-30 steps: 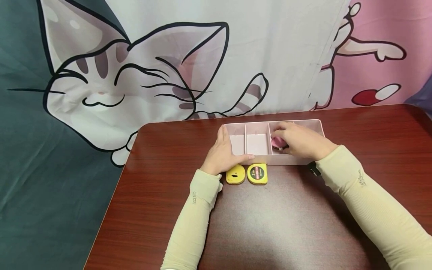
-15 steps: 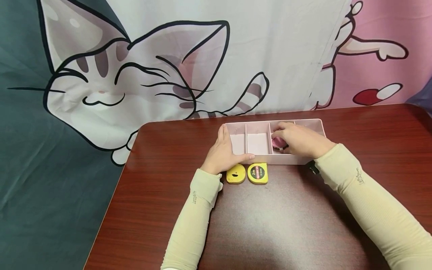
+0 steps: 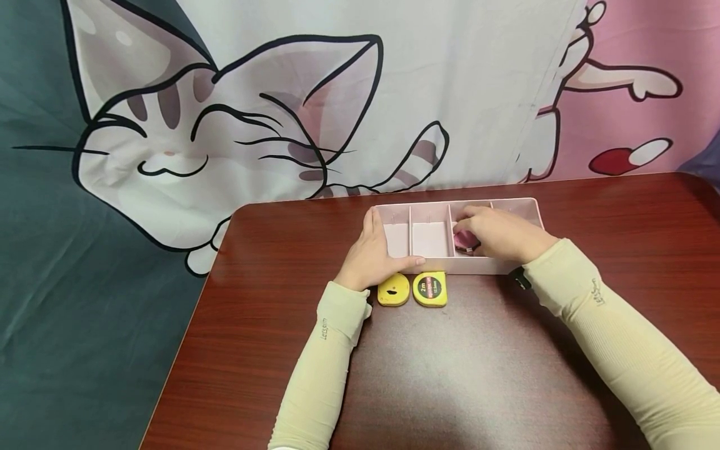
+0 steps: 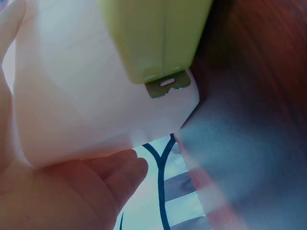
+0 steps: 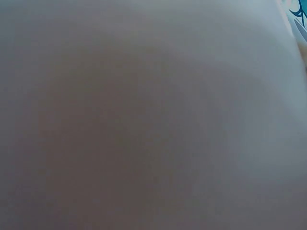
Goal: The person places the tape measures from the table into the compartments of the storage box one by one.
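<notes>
A pale pink divided box (image 3: 439,266) stands on the table. My left hand (image 3: 368,253) rests on its left front corner, fingers straight along the end wall and thumb along the front wall. The left wrist view shows these fingers (image 4: 127,175) against the box wall (image 4: 72,96). My right hand (image 3: 500,234) reaches into a compartment right of the middle and holds a pink tape measure (image 3: 465,240), partly covered by the fingers. Two yellow tape measures, one plain (image 3: 393,290) and one labelled 2m (image 3: 430,289), lie before the box. The right wrist view is blurred by a close pale surface.
The dark red wooden table (image 3: 439,375) extends around the box. A cat-print curtain (image 3: 270,125) hangs right behind its far edge. In the left wrist view, a yellow tape measure (image 4: 158,38) with its metal hook is close to the box wall.
Both hands keep nearly the same places on and in the box. The pink tape measure turns or tilts slightly under the right fingers. The yellow tape measures have not moved.
</notes>
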Motion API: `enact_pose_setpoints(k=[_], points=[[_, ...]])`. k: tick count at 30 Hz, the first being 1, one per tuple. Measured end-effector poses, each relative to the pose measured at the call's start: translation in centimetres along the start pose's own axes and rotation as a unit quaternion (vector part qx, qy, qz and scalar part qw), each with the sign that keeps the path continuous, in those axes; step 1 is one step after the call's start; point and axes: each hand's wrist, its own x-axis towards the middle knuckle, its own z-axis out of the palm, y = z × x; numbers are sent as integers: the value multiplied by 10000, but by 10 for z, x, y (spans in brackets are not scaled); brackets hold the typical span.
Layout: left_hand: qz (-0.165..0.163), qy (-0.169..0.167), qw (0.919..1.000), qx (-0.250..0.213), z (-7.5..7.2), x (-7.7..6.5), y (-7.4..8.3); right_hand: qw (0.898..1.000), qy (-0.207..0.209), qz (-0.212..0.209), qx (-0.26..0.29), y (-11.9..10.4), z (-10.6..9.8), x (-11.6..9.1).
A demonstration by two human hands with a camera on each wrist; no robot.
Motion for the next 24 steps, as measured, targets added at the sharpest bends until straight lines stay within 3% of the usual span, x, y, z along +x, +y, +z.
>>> enact_pose_setpoints(k=[24], points=[[-16, 29, 9999, 107, 2, 1, -1, 9997, -152, -44, -189, 3, 6, 3]])
